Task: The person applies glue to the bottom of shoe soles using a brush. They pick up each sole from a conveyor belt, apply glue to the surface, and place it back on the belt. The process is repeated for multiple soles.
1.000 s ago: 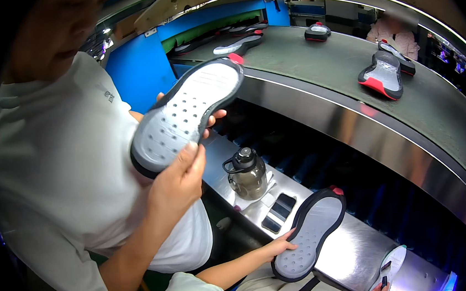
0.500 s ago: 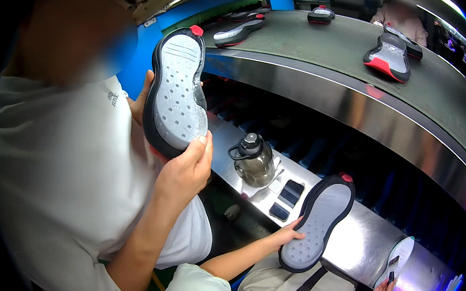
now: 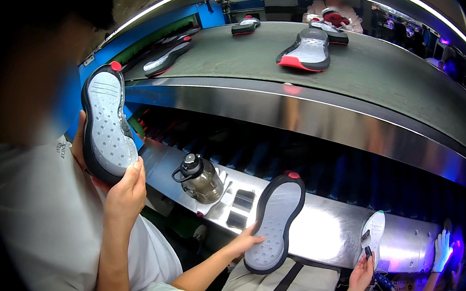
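My left hand [image 3: 245, 243] holds the lower edge of a black shoe sole [image 3: 276, 222] with a grey studded face and a red tab at its top. The sole leans tilted on the steel ledge [image 3: 329, 231]. At the lower right, my right hand [image 3: 360, 274] grips a small dark tool [image 3: 366, 246], whose tip lies against a white oval piece [image 3: 374, 230] on the ledge. Beside me on the left, a person in a white shirt holds a matching sole [image 3: 106, 123] upright with a hand [image 3: 126, 193].
A dark water jug [image 3: 198, 177] and two dark flat pads [image 3: 239, 208] stand on the ledge. Above it a curved green conveyor belt [image 3: 382, 71] carries several soles and shoes [image 3: 307, 50]. Another person's gloved hand [image 3: 441, 246] shows at the far right.
The person beside me has turned their sole from slanted to upright and drawn it left. My left hand still holds my sole on the ledge. The white oval piece is more visible.
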A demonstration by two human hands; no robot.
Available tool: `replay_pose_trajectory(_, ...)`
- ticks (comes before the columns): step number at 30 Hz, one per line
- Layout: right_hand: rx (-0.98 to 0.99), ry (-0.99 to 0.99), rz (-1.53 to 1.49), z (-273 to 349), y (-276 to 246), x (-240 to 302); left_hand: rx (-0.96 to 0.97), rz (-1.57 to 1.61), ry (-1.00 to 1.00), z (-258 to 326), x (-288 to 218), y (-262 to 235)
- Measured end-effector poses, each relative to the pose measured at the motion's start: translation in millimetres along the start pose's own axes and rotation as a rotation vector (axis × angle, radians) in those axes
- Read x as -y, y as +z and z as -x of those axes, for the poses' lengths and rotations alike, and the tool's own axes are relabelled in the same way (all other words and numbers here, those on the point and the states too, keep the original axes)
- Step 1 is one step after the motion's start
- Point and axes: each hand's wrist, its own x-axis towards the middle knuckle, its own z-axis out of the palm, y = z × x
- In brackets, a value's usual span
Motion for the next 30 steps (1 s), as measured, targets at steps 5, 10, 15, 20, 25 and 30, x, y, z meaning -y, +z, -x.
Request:
replay_pose_trajectory(5,-0.042,-0.014,0.021,6.7,-3.4,5.1,-0.008,-0.027,0.017,-2.0,2.8,6.2)
replay_pose_trajectory(10,-0.033,-0.047,0.051,6.3,2.1,14.7,-0.025,-0.093,0.026,-2.1,10.3,4.5)
replay_pose_trajectory(15,-0.047,-0.058,0.077,-1.9,2.6,21.8,-0.062,-0.036,0.016,-3.2,11.9,7.0)
replay_pose_trajectory(20,-0.084,-0.061,0.082,-15.8,-12.0,23.7,-0.065,0.130,-0.064,-2.4,13.3,7.8)
replay_pose_trajectory(25,-0.141,-0.037,0.119,-21.6,-23.1,23.3,-0.055,0.243,-0.091,-7.0,25.2,5.2)
replay_pose_trajectory(30,-0.204,-0.034,0.145,-30.8,-31.9,16.9,-0.021,0.235,-0.102,-10.1,25.0,4.1)
